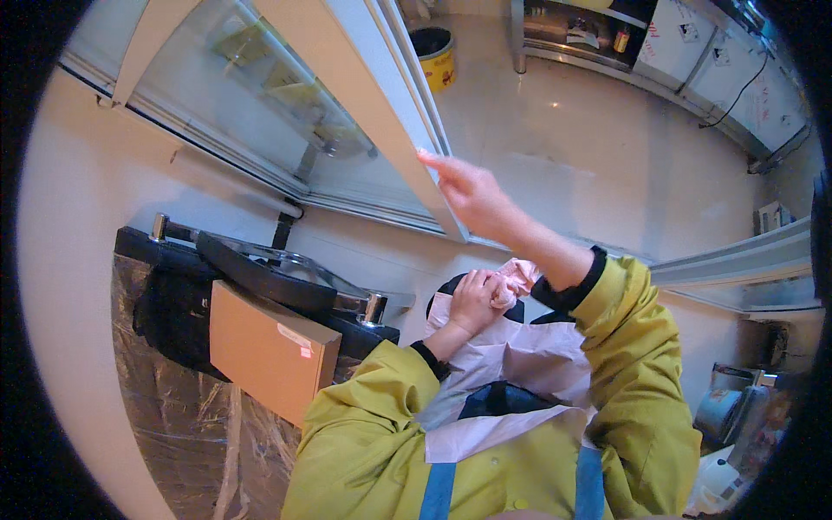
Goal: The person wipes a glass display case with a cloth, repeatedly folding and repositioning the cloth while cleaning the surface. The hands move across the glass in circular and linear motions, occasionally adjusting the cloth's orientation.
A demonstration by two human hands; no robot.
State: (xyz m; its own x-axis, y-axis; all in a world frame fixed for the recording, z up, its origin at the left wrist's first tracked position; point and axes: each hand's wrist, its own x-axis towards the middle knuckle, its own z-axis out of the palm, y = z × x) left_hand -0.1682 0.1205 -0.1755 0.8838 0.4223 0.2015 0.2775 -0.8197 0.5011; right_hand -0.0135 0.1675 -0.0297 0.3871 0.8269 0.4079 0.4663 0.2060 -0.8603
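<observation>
A crumpled pink cloth (513,283) is bunched in my left hand (478,302), in front of my lap. My right hand (471,192) reaches forward to a white-framed glass door (383,110). One outstretched fingertip touches the edge of its frame, while the other fingers are partly curled and hard to make out. Nothing is seen held in that hand. Through the glass pane (214,97) show blurred yellowish-green shapes. A pale pink apron (546,351) with blue straps covers part of my yellow-green jacket.
To the left, a cardboard box (266,351) leans by a black padded piece with chrome posts (273,273), above plastic-wrapped goods (169,403). Beyond the doorway are tiled floor (552,130), a yellow bucket (437,62) and metal cabinets (708,65). Another glazed frame (734,253) stands right.
</observation>
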